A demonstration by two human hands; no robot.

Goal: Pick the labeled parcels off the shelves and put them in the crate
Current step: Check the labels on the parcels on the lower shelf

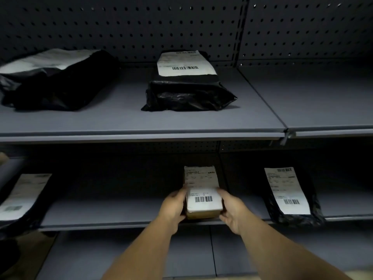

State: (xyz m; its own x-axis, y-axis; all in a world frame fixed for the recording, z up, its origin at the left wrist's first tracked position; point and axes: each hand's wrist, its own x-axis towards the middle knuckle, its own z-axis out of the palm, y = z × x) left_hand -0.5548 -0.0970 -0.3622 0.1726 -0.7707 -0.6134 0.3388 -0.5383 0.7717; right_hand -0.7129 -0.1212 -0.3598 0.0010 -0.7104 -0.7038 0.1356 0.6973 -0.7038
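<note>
A small brown cardboard parcel (201, 190) with a white barcode label on top sits at the front of the lower shelf (113, 215). My left hand (173, 207) grips its left side and my right hand (232, 211) grips its right side, fingers curled round the box. Black bagged parcels with white labels lie around: one (187, 81) on the upper shelf above my hands, one (54, 77) at the upper left, one (290, 197) on the lower shelf to the right, one (22, 197) at the lower left. No crate is in view.
Grey metal shelving with a perforated back panel (141, 27) fills the view. The upper shelf's front edge (141, 136) overhangs the lower one. A further shelf (129, 253) lies below my forearms. The right bay of the upper shelf (314, 93) holds nothing visible.
</note>
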